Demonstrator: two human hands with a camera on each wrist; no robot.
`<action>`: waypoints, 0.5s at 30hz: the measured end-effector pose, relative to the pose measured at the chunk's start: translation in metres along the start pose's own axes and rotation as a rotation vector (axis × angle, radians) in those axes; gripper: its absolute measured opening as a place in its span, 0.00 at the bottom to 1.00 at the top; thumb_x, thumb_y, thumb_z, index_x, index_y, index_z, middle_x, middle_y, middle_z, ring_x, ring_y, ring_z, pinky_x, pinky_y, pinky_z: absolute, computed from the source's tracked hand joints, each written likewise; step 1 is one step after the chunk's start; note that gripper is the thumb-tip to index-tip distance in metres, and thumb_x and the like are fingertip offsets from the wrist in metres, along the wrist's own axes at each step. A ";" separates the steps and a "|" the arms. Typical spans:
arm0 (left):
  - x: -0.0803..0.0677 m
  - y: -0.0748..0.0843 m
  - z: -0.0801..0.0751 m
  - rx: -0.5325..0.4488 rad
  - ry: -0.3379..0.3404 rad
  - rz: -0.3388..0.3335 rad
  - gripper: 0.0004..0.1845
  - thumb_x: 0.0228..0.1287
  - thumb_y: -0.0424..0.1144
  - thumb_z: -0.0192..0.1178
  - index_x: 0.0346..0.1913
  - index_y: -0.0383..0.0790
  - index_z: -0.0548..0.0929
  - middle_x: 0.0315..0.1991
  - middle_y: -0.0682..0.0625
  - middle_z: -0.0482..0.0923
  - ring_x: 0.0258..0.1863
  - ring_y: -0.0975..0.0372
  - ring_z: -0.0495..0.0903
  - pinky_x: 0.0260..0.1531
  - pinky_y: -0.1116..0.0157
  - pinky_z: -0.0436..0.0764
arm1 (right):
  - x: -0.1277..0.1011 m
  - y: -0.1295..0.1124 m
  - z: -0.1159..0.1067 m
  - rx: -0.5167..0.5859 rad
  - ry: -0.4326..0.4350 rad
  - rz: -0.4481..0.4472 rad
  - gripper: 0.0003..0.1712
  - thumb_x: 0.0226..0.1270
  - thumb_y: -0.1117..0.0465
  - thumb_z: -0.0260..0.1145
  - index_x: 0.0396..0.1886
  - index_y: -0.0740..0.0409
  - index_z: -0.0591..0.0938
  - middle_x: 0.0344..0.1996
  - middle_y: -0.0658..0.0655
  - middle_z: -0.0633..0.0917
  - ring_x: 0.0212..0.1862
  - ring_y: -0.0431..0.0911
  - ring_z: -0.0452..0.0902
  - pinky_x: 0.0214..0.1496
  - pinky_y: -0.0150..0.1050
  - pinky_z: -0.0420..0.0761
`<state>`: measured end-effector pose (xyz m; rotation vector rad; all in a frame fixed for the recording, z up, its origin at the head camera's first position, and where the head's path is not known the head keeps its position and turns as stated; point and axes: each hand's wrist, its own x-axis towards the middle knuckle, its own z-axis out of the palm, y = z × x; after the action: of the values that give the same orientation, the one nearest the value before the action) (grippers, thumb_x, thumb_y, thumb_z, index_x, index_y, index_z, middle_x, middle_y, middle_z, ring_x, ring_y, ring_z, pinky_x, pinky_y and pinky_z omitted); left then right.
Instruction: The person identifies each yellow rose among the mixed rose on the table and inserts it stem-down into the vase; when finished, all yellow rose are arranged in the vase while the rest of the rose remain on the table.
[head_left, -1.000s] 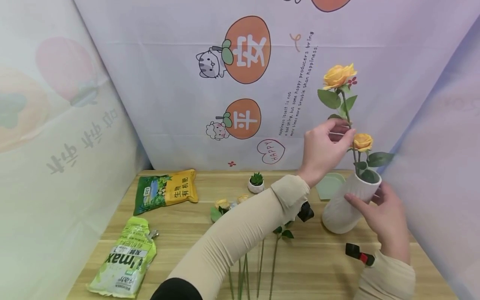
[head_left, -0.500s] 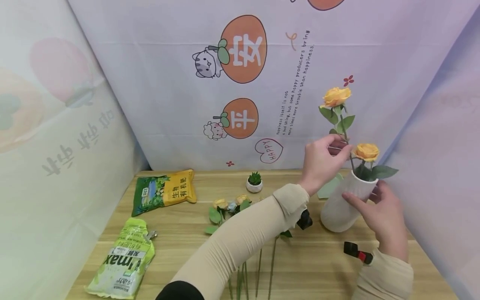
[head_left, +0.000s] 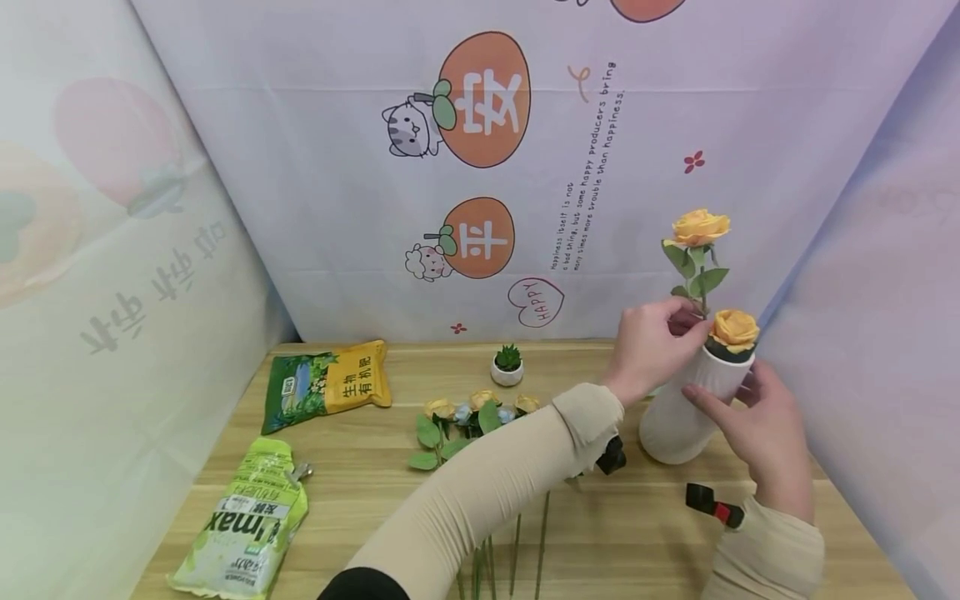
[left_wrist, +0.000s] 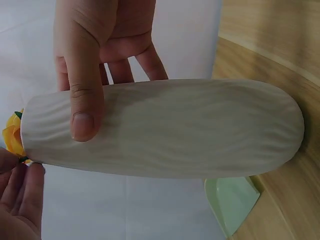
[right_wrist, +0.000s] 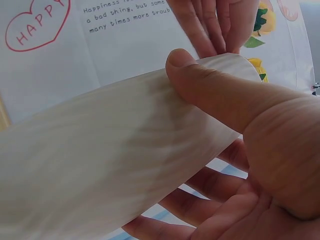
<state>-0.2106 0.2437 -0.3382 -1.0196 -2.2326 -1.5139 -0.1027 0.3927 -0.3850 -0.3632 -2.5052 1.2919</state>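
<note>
A white ribbed vase [head_left: 682, 421] stands tilted at the right of the table, and my right hand [head_left: 768, 442] grips it near the top, thumb in front and fingers behind. One yellow rose [head_left: 735, 330] sits low at the vase's mouth. Above it rises a taller yellow rose [head_left: 701, 227], whose stem my left hand [head_left: 660, 346] pinches right at the rim. In the left wrist view the vase [left_wrist: 185, 132] lies across the picture, with the right thumb over its side. The right wrist view shows the left fingers [right_wrist: 215, 30] close at the rim.
Several artificial flowers [head_left: 483, 402] lie mid-table, partly behind the left sleeve [head_left: 480, 492]. A small potted succulent [head_left: 507, 365] stands at the back. Two bags, one yellow and green [head_left: 327, 385], one lime [head_left: 247, 525], lie at the left. A pale green dish [left_wrist: 230, 200] is behind the vase.
My left hand has moved down with the taller rose, its stem sinking into the vase. The lower rose now sits closer to the rim. My right hand keeps its grip on the vase.
</note>
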 end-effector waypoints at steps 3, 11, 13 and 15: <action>-0.002 -0.001 0.000 0.034 -0.036 -0.023 0.08 0.77 0.44 0.68 0.47 0.45 0.92 0.38 0.61 0.91 0.32 0.85 0.78 0.36 0.85 0.78 | 0.000 0.001 0.000 0.002 0.000 -0.001 0.54 0.70 0.44 0.78 0.86 0.57 0.61 0.74 0.76 0.71 0.70 0.78 0.69 0.63 0.79 0.71; -0.008 -0.007 0.001 0.046 -0.102 -0.062 0.10 0.78 0.46 0.66 0.49 0.48 0.94 0.39 0.63 0.91 0.32 0.85 0.78 0.35 0.85 0.78 | 0.001 0.002 0.000 0.003 -0.008 0.012 0.55 0.70 0.43 0.78 0.86 0.57 0.61 0.75 0.76 0.70 0.71 0.77 0.68 0.64 0.79 0.71; -0.008 -0.007 0.000 0.048 -0.107 -0.072 0.11 0.78 0.47 0.66 0.49 0.48 0.95 0.38 0.64 0.90 0.32 0.85 0.78 0.34 0.85 0.78 | 0.002 0.001 0.000 0.001 -0.012 0.018 0.55 0.70 0.43 0.78 0.86 0.57 0.61 0.75 0.76 0.70 0.71 0.78 0.68 0.64 0.79 0.70; -0.009 -0.008 -0.001 0.050 -0.113 -0.084 0.11 0.78 0.49 0.66 0.50 0.49 0.94 0.38 0.64 0.90 0.32 0.85 0.78 0.34 0.85 0.78 | 0.002 0.000 0.000 -0.004 -0.015 0.022 0.55 0.71 0.43 0.77 0.86 0.56 0.60 0.76 0.76 0.69 0.71 0.78 0.67 0.64 0.79 0.70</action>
<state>-0.2093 0.2375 -0.3483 -1.0325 -2.4065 -1.4602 -0.1044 0.3938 -0.3847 -0.3841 -2.5237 1.3029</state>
